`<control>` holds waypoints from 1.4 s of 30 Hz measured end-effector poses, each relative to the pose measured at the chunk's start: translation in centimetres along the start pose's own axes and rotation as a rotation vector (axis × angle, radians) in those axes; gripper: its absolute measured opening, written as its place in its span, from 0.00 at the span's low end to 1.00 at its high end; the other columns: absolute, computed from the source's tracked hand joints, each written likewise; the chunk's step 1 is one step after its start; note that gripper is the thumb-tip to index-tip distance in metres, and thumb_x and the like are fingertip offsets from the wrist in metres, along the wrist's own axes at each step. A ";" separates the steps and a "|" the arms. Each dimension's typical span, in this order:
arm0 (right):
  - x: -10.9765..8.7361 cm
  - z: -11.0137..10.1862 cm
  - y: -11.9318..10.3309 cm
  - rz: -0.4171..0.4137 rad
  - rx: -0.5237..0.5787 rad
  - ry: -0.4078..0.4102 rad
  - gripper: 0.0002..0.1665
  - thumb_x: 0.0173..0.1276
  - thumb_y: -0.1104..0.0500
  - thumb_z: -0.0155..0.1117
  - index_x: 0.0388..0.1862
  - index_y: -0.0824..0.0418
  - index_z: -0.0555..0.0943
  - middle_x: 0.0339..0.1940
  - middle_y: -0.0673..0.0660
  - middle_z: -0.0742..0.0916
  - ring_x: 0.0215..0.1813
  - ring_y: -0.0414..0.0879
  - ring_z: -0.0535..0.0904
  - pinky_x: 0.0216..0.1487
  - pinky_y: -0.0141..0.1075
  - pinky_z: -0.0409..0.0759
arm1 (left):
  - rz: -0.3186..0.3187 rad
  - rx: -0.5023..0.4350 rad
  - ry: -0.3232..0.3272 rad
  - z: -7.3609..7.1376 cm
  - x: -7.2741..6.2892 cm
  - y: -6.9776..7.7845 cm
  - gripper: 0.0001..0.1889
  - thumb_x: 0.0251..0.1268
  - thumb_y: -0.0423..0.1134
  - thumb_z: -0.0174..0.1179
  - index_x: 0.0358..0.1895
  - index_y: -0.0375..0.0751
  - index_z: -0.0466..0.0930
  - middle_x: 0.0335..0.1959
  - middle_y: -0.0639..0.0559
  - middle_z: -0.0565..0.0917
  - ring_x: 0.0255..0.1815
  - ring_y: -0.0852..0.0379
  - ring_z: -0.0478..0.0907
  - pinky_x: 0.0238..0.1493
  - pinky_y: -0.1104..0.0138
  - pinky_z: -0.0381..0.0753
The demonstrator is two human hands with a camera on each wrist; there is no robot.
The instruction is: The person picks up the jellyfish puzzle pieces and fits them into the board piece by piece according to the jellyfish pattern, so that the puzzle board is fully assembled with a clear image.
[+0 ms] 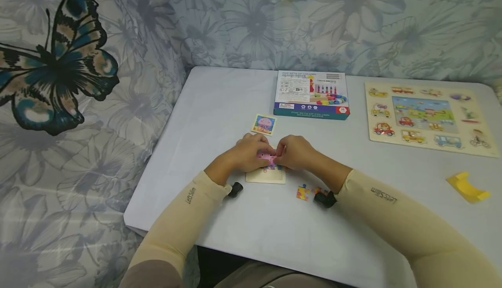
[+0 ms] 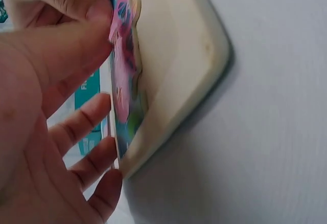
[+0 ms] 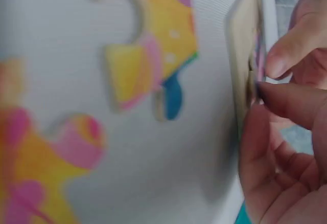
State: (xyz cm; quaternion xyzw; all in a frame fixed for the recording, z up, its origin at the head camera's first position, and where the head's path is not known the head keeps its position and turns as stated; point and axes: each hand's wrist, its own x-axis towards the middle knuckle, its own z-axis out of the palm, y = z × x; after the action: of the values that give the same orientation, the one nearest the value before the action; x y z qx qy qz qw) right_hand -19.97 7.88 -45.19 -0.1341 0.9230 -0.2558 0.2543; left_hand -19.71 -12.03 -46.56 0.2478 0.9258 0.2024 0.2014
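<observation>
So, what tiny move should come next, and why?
Perhaps press the pink-and-blue jigsaw pieces flat: the left hand and right hand both touch them. The near end of the pale wooden board is bare and loose yellow-and-pink jigsaw pieces lie nearby, so snug joins might help those fit.

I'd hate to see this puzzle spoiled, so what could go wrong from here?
The black device at the right wrist is close beside loose puzzle pieces and might knock them away. With left grip and right grip crowded together, a push could perhaps shift the pink pieces toward the board's bare wood.
</observation>
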 end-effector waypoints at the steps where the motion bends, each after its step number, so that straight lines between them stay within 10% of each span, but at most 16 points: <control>1: 0.0 -0.1 -0.2 0.010 -0.026 0.002 0.13 0.62 0.50 0.77 0.31 0.56 0.83 0.26 0.53 0.84 0.35 0.49 0.77 0.35 0.38 0.73 | -0.007 -0.001 0.012 0.1 0.0 0.1 0.16 0.66 0.49 0.69 0.56 0.65 0.86 0.57 0.60 0.74 0.61 0.52 0.66 0.59 0.55 0.68; 16: -0.4 -0.6 1.3 -0.019 -0.043 -0.009 0.16 0.65 0.49 0.75 0.40 0.58 0.81 0.29 0.54 0.81 0.34 0.47 0.76 0.35 0.36 0.73 | -0.040 0.012 0.062 0.7 0.2 0.6 0.12 0.65 0.49 0.71 0.50 0.66 0.86 0.52 0.61 0.74 0.60 0.53 0.66 0.59 0.54 0.68; 25: -6.8 -0.2 1.9 -0.017 -0.290 -0.134 0.27 0.52 0.43 0.84 0.42 0.55 0.83 0.34 0.52 0.81 0.37 0.47 0.76 0.39 0.37 0.80 | 0.002 0.063 0.081 0.6 0.1 0.3 0.20 0.67 0.52 0.68 0.61 0.60 0.80 0.64 0.59 0.77 0.69 0.51 0.67 0.67 0.51 0.68; 31: -9.6 1.6 3.0 -0.084 -0.264 -0.024 0.28 0.48 0.48 0.87 0.43 0.57 0.82 0.36 0.50 0.80 0.39 0.45 0.75 0.42 0.37 0.81 | 0.038 0.067 0.032 0.0 -0.1 -0.4 0.24 0.72 0.55 0.63 0.68 0.61 0.75 0.70 0.59 0.74 0.75 0.50 0.63 0.71 0.49 0.64; 42: -8.1 2.5 -0.4 -0.299 -0.193 0.114 0.22 0.61 0.56 0.79 0.53 0.61 0.86 0.45 0.53 0.90 0.48 0.48 0.84 0.56 0.46 0.84 | -0.090 0.085 0.023 -1.3 -1.7 -2.5 0.27 0.69 0.53 0.66 0.68 0.53 0.75 0.63 0.54 0.75 0.66 0.50 0.66 0.68 0.54 0.66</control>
State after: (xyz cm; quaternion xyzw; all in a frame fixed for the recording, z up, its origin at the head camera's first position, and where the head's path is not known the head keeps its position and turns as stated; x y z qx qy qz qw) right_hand -11.87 9.57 -43.53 -0.2787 0.9260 -0.2082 0.1468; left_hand -19.88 -15.29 -46.17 0.2119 0.9460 0.1567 0.1888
